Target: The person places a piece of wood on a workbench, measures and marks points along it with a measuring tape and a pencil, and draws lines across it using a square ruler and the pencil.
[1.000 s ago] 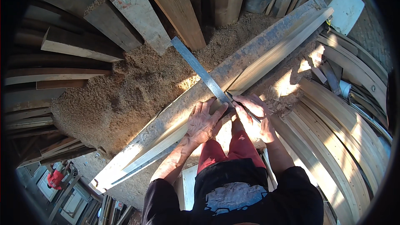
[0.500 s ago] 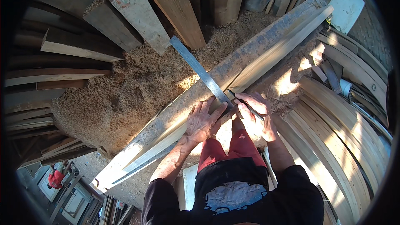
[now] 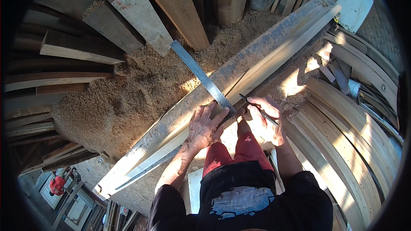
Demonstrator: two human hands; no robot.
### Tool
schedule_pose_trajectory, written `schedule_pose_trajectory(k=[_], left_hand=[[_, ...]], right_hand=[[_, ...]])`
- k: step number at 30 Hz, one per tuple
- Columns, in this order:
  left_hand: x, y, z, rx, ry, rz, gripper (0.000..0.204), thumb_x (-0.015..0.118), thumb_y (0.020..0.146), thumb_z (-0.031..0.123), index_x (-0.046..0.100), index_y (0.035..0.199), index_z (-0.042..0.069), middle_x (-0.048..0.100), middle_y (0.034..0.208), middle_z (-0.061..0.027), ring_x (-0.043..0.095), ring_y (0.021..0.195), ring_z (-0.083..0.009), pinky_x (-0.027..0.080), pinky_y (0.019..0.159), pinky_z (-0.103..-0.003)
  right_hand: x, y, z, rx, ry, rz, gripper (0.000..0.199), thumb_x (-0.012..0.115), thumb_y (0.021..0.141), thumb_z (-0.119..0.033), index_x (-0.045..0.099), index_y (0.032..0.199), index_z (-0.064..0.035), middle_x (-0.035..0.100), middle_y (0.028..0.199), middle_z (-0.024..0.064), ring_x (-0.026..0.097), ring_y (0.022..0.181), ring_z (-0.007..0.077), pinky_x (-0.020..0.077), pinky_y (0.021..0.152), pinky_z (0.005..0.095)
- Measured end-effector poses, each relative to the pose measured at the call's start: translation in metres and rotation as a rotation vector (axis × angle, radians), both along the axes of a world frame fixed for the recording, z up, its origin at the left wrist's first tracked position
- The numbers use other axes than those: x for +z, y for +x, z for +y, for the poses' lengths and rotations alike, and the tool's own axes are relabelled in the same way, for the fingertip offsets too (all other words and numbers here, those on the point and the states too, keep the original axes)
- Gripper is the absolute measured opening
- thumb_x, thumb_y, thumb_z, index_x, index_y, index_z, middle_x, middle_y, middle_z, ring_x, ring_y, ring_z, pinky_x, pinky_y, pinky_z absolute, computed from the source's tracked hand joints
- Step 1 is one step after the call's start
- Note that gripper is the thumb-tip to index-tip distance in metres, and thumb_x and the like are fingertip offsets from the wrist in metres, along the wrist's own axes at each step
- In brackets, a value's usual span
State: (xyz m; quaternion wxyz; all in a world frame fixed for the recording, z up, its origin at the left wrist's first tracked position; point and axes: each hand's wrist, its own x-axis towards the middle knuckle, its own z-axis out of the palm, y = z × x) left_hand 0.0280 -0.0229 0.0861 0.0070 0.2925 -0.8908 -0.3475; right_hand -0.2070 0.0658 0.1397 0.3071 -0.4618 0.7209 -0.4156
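The left hand, fingers half spread, held the metal square's near end across the pale board mid-scene. Rightward, the right hand pinched a dark pencil. Had the left thumb eased, the square's long, far-reaching blade might have swung askew.

Black shirt, short loose sleeves; grey-blue print across front; red shorts.

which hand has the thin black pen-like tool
The right hand, which grips the thin black tool; the left hand instead touches the metal square.
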Motion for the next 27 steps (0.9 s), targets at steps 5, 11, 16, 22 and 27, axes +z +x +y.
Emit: schedule_pose_trajectory(k=[5,11,16,22,27], left_hand=[[-0.002,-0.001,0.001,0.009,-0.001,0.002,0.056,0.074,0.087,0.037,0.066,0.142,0.027,0.057,0.144,-0.0255,0.060,0.117,-0.0445,0.049,0.102,-0.054],[-0.009,-0.003,0.004,0.002,0.016,-0.024,0.062,0.071,0.089,0.039,0.057,0.149,0.037,0.049,0.151,-0.0193,0.052,0.125,-0.0435,0.047,0.104,-0.054],[-0.004,-0.005,0.004,0.002,0.017,-0.055,0.060,0.069,0.091,0.041,0.057,0.149,0.037,0.050,0.151,-0.0185,0.052,0.122,-0.0433,0.046,0.103,-0.054],[0.002,-0.009,-0.001,-0.020,0.024,-0.076,0.059,0.068,0.092,0.040,0.056,0.150,0.034,0.049,0.150,-0.0182,0.052,0.121,-0.0446,0.047,0.102,-0.056],[0.001,-0.009,-0.001,-0.028,0.025,-0.066,0.059,0.068,0.092,0.039,0.057,0.150,0.033,0.048,0.151,-0.0179,0.052,0.121,-0.0443,0.046,0.102,-0.055]], right_hand=[[-0.014,0.008,0.021,-0.053,0.118,0.112,0.018,0.064,0.099,-0.016,0.071,0.098,0.0011,0.072,0.092,0.0167,0.067,0.086,0.0343,0.0538,0.078,0.0437],[-0.049,0.037,0.028,-0.095,0.322,-0.318,0.022,0.059,0.105,-0.017,0.071,0.110,0.0004,0.071,0.089,0.0163,0.066,0.077,0.0266,0.0516,0.070,0.0394],[-0.052,0.059,0.012,-0.278,0.238,-0.230,0.020,0.061,0.104,-0.015,0.070,0.100,0.0015,0.069,0.081,0.0141,0.063,0.070,0.0211,0.0500,0.065,0.0373],[-0.063,0.056,0.009,-0.239,0.260,-0.295,0.018,0.062,0.103,-0.017,0.069,0.099,0.0000,0.065,0.076,0.0110,0.060,0.070,0.0219,0.0495,0.067,0.0377],[-0.068,0.054,0.010,-0.216,0.259,-0.272,0.018,0.062,0.103,-0.016,0.068,0.098,0.0000,0.063,0.073,0.0102,0.058,0.068,0.0208,0.0483,0.065,0.0376]])
